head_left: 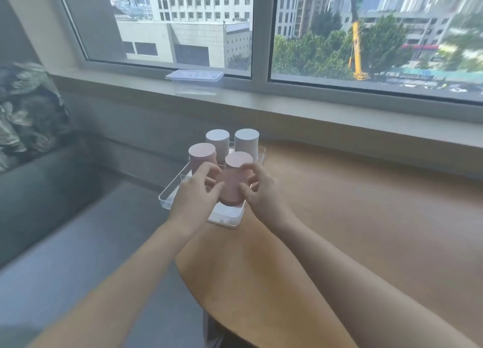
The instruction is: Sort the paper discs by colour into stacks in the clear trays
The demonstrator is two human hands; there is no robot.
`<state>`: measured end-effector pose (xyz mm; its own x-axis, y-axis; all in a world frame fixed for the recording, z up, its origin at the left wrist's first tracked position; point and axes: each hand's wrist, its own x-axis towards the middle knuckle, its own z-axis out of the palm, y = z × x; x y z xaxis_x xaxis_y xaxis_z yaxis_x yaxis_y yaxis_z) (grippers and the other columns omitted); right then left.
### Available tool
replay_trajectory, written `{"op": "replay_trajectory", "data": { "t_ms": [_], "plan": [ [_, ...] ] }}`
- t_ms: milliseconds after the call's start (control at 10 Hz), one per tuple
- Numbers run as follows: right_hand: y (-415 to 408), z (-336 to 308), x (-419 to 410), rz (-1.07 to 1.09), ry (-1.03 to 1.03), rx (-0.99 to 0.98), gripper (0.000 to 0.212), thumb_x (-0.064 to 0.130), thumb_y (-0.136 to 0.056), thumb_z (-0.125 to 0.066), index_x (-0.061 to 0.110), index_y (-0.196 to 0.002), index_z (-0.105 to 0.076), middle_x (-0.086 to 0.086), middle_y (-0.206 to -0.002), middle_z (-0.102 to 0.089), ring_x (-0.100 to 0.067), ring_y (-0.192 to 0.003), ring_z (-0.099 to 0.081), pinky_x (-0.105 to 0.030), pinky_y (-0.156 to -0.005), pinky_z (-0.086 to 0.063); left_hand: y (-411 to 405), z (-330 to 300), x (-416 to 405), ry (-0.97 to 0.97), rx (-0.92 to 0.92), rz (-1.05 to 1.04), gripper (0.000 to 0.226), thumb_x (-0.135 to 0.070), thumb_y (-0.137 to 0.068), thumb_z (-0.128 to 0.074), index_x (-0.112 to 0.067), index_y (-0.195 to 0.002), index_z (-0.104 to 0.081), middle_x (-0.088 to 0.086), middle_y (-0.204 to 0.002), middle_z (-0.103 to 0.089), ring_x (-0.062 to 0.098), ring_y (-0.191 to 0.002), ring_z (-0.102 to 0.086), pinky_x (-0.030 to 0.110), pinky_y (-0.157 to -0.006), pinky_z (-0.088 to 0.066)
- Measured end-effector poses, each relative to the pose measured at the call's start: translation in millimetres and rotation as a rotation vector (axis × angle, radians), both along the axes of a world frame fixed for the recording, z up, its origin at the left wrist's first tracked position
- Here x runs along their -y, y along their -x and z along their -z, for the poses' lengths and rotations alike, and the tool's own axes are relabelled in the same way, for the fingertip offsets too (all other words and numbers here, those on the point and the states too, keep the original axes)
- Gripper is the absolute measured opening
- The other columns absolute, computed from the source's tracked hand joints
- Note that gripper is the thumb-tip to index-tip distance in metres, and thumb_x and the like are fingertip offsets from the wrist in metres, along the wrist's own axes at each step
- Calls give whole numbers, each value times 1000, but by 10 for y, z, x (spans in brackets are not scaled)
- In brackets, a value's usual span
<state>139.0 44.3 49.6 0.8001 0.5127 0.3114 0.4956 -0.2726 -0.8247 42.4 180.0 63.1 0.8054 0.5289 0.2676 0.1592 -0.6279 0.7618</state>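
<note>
A clear tray [227, 221] sits at the left end of the wooden table. In it stand two pink stacks of discs [201, 153] and, behind them, two white stacks [217, 137]. Both hands grip the nearer pink stack [232, 184] from its sides: my left hand [194, 191] curls round its left side, my right hand [257, 187] round its right. The stack's flat top [239, 159] shows above the fingers. Its base is partly hidden by my fingers.
A clear lidded plastic box [194, 82] rests on the window sill behind the table. A grey sofa [39, 185] with a patterned cushion stands to the left. The wooden table [366, 217] stretches to the right, its rounded edge near my arms.
</note>
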Motion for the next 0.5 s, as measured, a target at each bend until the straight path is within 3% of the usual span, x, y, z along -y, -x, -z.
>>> {"op": "replay_trajectory", "data": {
  "t_ms": [100,300,400,500],
  "plan": [
    [-56,31,-167,-18,160,5,24,17,-91,-59,26,-113,-57,2,-88,-62,-16,-82,-58,-27,-64,-44,-72,93,-85,-56,-103,-42,10,-23,-95,-61,-29,-103,-57,-5,-91,-68,13,-80,-67,34,-70,-53],
    [-88,186,-231,43,642,306,30,34,-95,-50,20,-120,-60,-2,-112,-67,-27,-107,-49,-37,-88,-40,-175,316,-152,-246,-272,-42,22,-27,-99,-54,-20,-115,-68,2,-106,-71,24,-102,-64,41,-87,-51],
    [-82,232,-195,12,642,313,32,35,-96,-48,18,-121,-60,-4,-119,-63,-28,-110,-49,-38,-93,-40,-197,302,-131,-342,-304,-15,27,-27,-101,-51,-17,-120,-67,5,-116,-68,26,-111,-61,41,-91,-48],
    [-57,229,-97,-19,496,221,39,35,-96,-52,21,-132,-55,-2,-130,-57,-26,-118,-49,-38,-100,-39,-146,242,-120,-362,-285,-56,29,-29,-100,-53,-19,-125,-64,2,-120,-65,25,-113,-59,40,-90,-47]
  ]
}}
